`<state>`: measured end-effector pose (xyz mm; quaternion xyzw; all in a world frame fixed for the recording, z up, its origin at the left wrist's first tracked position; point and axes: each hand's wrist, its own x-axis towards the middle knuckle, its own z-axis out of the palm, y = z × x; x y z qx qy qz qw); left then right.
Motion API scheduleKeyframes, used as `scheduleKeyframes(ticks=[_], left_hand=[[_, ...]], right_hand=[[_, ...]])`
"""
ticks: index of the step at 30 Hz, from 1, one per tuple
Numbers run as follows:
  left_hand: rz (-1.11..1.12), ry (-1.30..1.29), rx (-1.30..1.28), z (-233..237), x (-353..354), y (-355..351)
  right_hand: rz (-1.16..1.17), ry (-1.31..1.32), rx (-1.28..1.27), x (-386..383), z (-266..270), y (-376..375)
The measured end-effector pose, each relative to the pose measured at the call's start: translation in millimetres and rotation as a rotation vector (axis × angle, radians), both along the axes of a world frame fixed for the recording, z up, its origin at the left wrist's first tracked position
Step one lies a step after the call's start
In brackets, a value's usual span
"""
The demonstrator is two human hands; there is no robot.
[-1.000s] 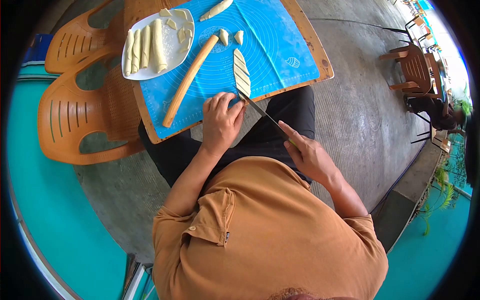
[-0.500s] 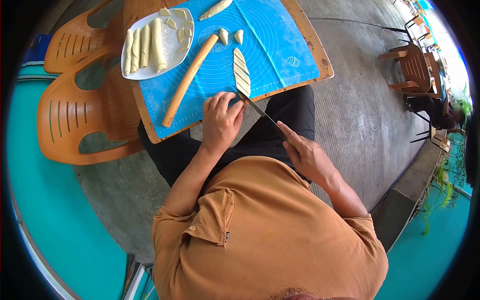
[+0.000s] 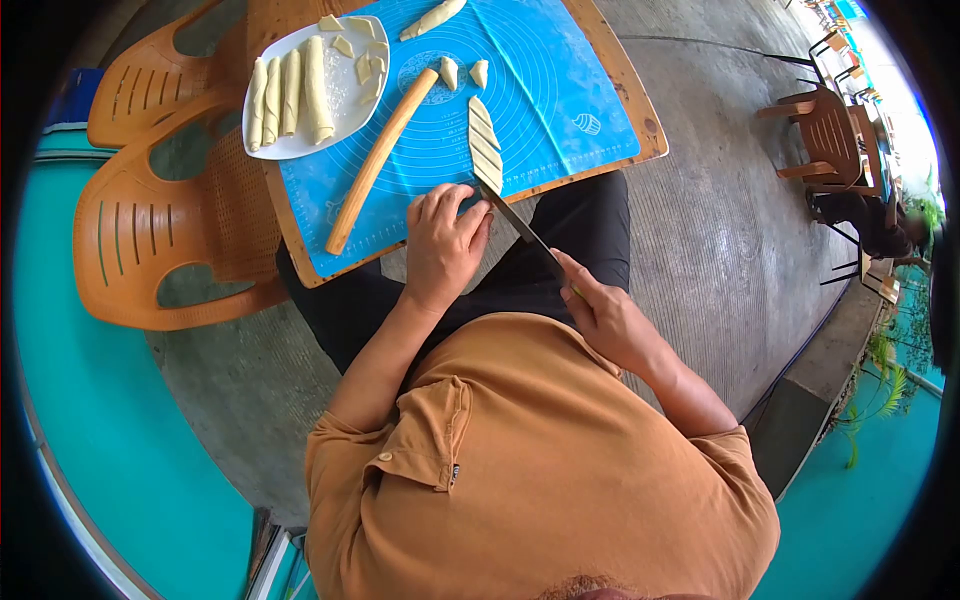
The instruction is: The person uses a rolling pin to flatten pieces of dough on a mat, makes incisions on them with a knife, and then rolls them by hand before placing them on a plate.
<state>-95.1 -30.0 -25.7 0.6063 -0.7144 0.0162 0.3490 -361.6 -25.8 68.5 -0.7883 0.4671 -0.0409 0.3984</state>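
Note:
My right hand [image 3: 610, 315] grips a knife [image 3: 525, 230] by its handle, the blade slanting up and left to the near end of a dough roll [image 3: 484, 145]. Diagonal cuts mark that roll into several slices lying in a row on the blue mat [image 3: 560, 85]. At the mat's near edge, my left hand [image 3: 445, 240] has its fingers curled together around the roll's near end, which they mostly hide. Two small dough pieces [image 3: 449, 73] lie beyond the row. A wooden rolling pin [image 3: 380, 165] rests diagonally to the left.
A white plate [image 3: 350, 122] with several dough rolls and flat dough scraps stands at the table's left. Another dough roll [image 3: 433, 20] lies at the mat's far side. The wooden table [image 3: 648, 125] ends just before my lap. Orange chairs [image 3: 140, 225] stand close on the left.
The knife and my right hand have shifted slightly, the blade tip a little further left and up at the roll's near end. My left hand stays almost in place.

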Motion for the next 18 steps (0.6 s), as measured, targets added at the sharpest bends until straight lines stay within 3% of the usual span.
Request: scheduleKeyframes(ticks=[3,6,8,18], left_hand=[[-0.001,0.005,-0.015,-2.2,0.1,-1.7],[0.002,0.004,-0.018,-2.9,-0.3,-2.2],[0.012,0.009,-0.014,-2.5,-0.7,-1.9],[0.038,0.033,-0.046,-6.2,-0.2,-0.4]], right_hand=[[-0.057,-0.142,0.110,-2.4,-2.2,-4.3],[-0.055,-0.134,0.126,-2.4,0.3,-6.4],[-0.023,0.020,0.094,-1.9,5.2,-5.0],[0.027,0.012,0.017,-0.8,5.6,-1.0]])
